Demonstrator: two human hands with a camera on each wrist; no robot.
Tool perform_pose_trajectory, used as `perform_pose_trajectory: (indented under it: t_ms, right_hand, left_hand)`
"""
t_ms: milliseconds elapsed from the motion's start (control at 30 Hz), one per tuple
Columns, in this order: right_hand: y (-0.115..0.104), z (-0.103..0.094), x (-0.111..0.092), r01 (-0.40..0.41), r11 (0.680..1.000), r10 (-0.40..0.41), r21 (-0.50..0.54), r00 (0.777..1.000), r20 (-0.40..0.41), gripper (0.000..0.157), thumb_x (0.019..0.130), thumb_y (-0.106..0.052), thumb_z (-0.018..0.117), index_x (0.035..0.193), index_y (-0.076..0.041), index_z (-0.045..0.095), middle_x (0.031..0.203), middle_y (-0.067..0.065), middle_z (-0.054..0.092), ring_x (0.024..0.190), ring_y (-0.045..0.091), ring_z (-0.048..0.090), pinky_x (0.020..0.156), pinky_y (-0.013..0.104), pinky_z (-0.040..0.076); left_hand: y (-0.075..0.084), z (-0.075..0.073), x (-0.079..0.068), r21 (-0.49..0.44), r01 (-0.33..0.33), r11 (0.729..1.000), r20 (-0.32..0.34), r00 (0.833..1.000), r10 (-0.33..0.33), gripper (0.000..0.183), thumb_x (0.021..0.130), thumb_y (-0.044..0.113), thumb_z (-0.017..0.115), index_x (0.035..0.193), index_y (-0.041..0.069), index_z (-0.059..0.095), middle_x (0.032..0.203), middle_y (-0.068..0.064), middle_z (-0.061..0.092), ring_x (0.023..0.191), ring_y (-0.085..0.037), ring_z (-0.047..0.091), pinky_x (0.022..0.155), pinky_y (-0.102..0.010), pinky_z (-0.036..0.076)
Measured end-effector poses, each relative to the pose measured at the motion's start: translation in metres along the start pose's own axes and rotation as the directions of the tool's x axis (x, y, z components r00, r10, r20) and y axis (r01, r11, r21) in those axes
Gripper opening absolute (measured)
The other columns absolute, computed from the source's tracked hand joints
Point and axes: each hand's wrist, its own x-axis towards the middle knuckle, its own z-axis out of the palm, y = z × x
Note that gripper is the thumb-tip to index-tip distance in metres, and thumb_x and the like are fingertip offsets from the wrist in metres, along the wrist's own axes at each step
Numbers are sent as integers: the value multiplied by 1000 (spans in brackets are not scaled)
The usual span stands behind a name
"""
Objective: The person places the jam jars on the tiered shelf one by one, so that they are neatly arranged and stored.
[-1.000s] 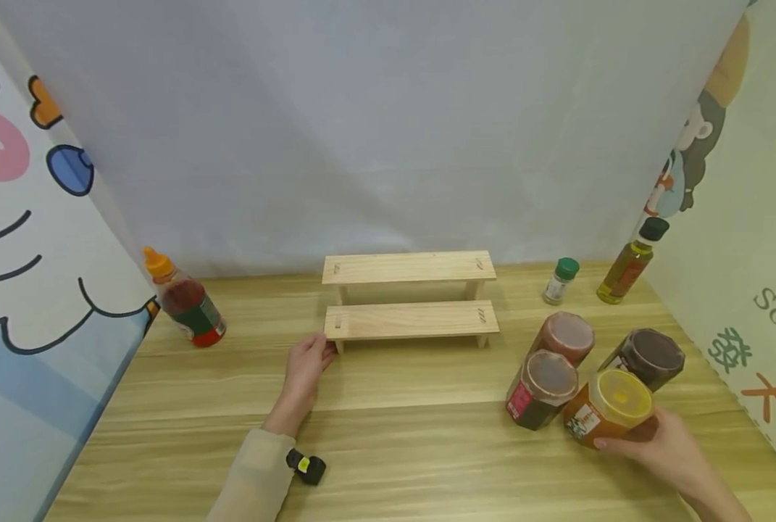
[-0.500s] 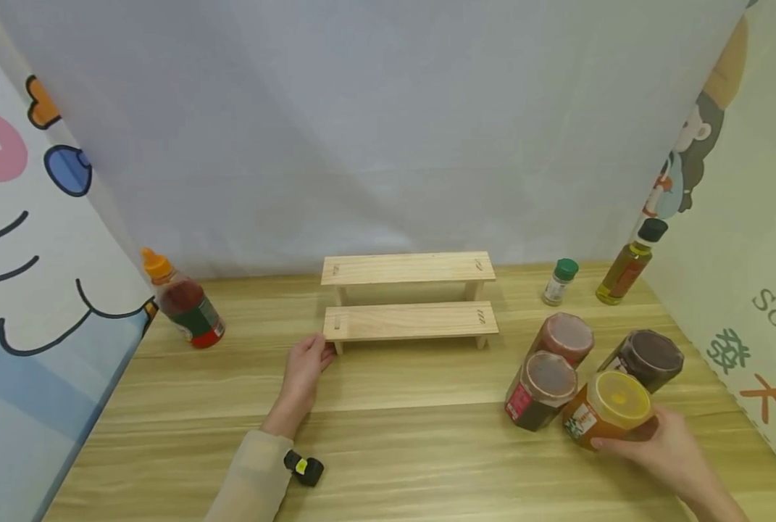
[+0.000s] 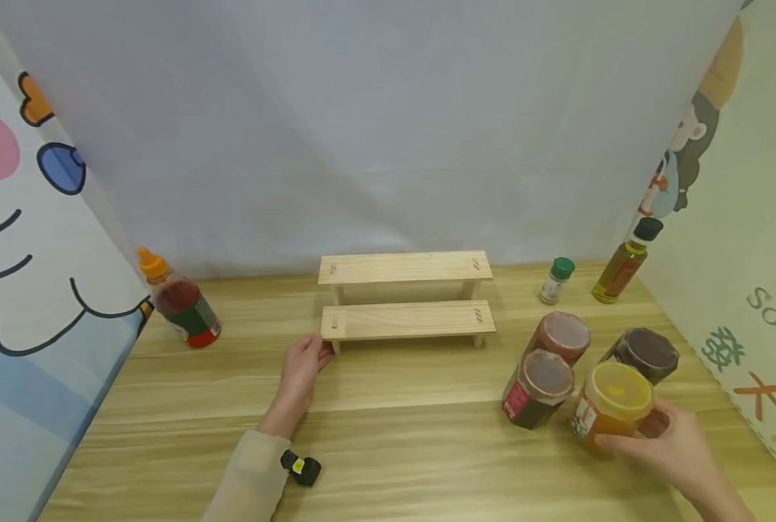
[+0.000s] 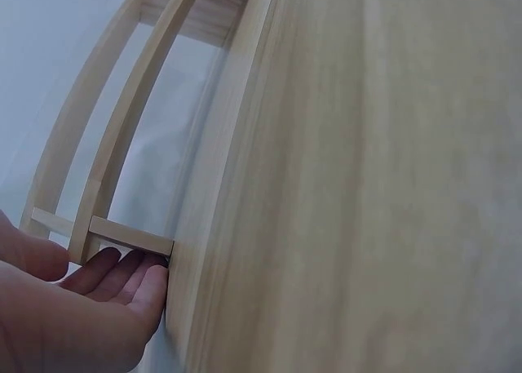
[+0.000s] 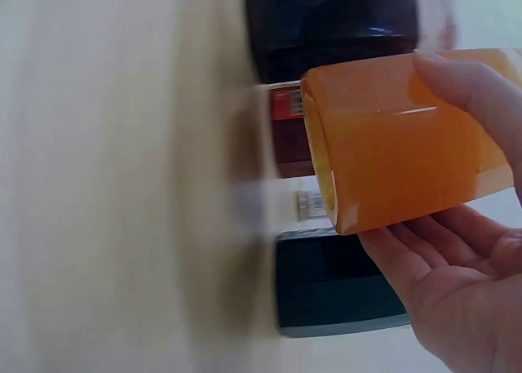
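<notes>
My right hand (image 3: 674, 446) grips a jar of orange contents with a yellow lid (image 3: 616, 395), thumb on the near side and fingers round the far side. In the right wrist view this jar (image 5: 400, 144) is tilted, its base raised off the table. My left hand (image 3: 301, 366) holds the left end of a two-tier wooden rack (image 3: 407, 320). The left wrist view has the left thumb by the lower board's edge and the fingers (image 4: 122, 275) bent under it beside the leg.
Left of the held jar stands a dark jar with a pink label (image 3: 539, 391), a reddish jar (image 3: 560, 337) behind it. Another dark jar (image 3: 642, 353) is behind right. Farther back are a green-capped shaker (image 3: 556, 281) and an oil bottle (image 3: 622, 268). A red sauce bottle (image 3: 185, 308) stands left.
My right hand has lifted the orange jar off the table and shifted it slightly away from the pink-labelled jar. The left hand stays at the rack's end.
</notes>
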Motion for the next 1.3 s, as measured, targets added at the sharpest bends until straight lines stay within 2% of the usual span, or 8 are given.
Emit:
perform_pose_trajectory:
  t_ms: [133,233,333,533,767,967,1167,1300]
  right_hand:
    - [-11,-7,-2,11,999,-11,48,1000,-6,65,73,-12,84,127,4,53,111,-13,63,96,-5,58,76,13,50]
    - [-18,-12,-2,-29,997,29,71,1000,-8,63,75,-12,83,128,3,53,108,-18,63,95,-6,57,75,12,50]
    - [-24,-16,-2,-31,996,33,79,999,-19,61,76,-12,82,128,2,53,108,-18,62,95,-5,58,76,12,50]
    - [-37,-19,0,71,989,-63,131,996,-63,60,75,-3,81,129,2,54,112,-14,64,98,-2,59,80,11,48]
    - [-55,-20,0,68,985,-48,155,990,-133,64,74,-3,82,132,-4,54,115,-15,61,100,-5,57,78,7,47]
    - [-73,-19,7,149,960,-111,238,980,-166,69,72,6,80,134,-6,54,121,-9,59,104,-1,56,80,7,45]
    - [-89,-19,13,165,972,-138,165,977,-163,67,74,2,81,134,-6,53,119,-9,61,101,1,59,77,12,50]
    - [-98,-17,17,177,966,-147,190,976,-162,65,74,2,80,133,-6,54,115,-8,63,96,4,63,73,16,53]
  left_hand:
    - [1,-1,0,-3,-2,1000,-4,1000,2,39,105,10,34,130,-18,43,130,-31,46,120,-38,47,101,-40,43]
    - [2,0,-1,-4,-2,1000,2,1000,2,39,105,10,34,130,-18,42,130,-31,46,120,-38,47,101,-40,42]
    - [2,-1,-1,0,1,1000,8,1000,-1,39,105,11,34,130,-17,43,130,-30,46,120,-38,47,101,-39,42]
    - [1,-1,-1,-7,0,1000,-5,1000,0,38,104,10,34,127,-18,45,128,-30,47,119,-38,47,101,-39,43]
    - [1,-1,-1,-7,0,1000,1,1000,0,38,104,10,35,129,-18,43,128,-31,46,119,-38,47,101,-39,42]
    - [1,0,0,-11,-12,1000,11,1000,12,39,105,10,34,129,-18,43,129,-31,46,120,-39,46,102,-40,41]
    - [0,-1,-1,-9,-6,1000,3,1000,6,38,105,11,34,129,-18,43,129,-30,46,119,-38,46,102,-39,42]
    - [1,-1,-1,1,-12,1000,2,1000,12,39,105,11,34,129,-17,44,128,-30,47,119,-37,47,102,-39,42]
